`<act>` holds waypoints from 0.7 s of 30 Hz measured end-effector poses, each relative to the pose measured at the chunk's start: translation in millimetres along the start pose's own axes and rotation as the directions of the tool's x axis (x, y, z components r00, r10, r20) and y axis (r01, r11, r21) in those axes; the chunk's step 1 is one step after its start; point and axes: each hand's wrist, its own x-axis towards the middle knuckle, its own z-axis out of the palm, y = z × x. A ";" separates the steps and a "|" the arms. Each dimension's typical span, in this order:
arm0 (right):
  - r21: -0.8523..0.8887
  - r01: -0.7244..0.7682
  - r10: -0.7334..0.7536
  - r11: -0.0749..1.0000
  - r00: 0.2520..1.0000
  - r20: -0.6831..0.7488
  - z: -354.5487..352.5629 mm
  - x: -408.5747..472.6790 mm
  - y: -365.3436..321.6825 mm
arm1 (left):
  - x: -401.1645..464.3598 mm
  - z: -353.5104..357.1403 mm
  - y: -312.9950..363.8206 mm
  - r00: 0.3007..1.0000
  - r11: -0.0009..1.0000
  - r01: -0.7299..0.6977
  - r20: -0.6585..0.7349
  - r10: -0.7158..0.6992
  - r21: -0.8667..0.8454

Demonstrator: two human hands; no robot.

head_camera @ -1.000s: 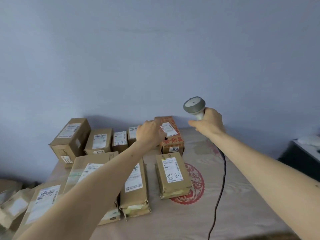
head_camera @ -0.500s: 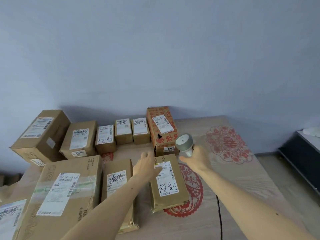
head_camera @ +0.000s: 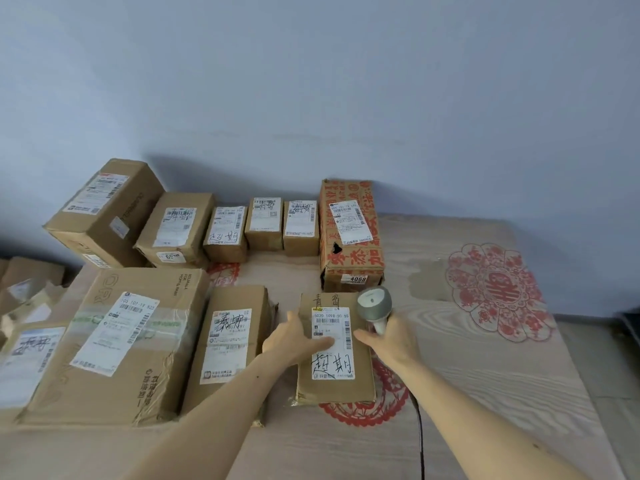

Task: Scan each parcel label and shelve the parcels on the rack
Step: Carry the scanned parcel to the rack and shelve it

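Lying flat on the worktop [head_camera: 485, 393] with its long axis running away from the person, the parcel [head_camera: 337, 386] sits between both hands, left hand [head_camera: 294, 341] resting open on its label [head_camera: 334, 344], right hand [head_camera: 391, 341] gripping the scanner [head_camera: 374, 303] at its right edge.

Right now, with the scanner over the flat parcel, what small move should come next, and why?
Probably tip the scanner down at the barcode on the label. The right hand holds it just above the flat parcel, and the left hand already rests on the label's left edge, steadying the parcel.
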 end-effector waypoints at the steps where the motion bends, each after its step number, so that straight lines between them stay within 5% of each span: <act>1: -0.004 0.002 -0.002 1.000 1.000 0.007 1.1 1.3 3.4 | -1.5 2.5 -2.4 0.999 0.999 0.027 0.018 -0.027 -0.031; 10: -0.029 0.052 -0.051 0.998 0.998 0.027 0.9 -8.0 17.4 | -33.8 43.9 0.1 0.991 0.895 0.104 -0.030 -0.130 -0.433; 15: -0.046 0.065 -0.063 0.997 0.997 0.039 -9.4 -17.0 28.2 | -54.7 67.7 1.1 0.984 0.853 0.099 -0.077 -0.161 -0.513; 21: -0.001 0.052 -0.052 0.999 0.998 0.031 -18.9 -30.7 38.4 | -75.9 82.7 1.5 0.993 0.742 -0.006 -0.092 -0.074 -0.670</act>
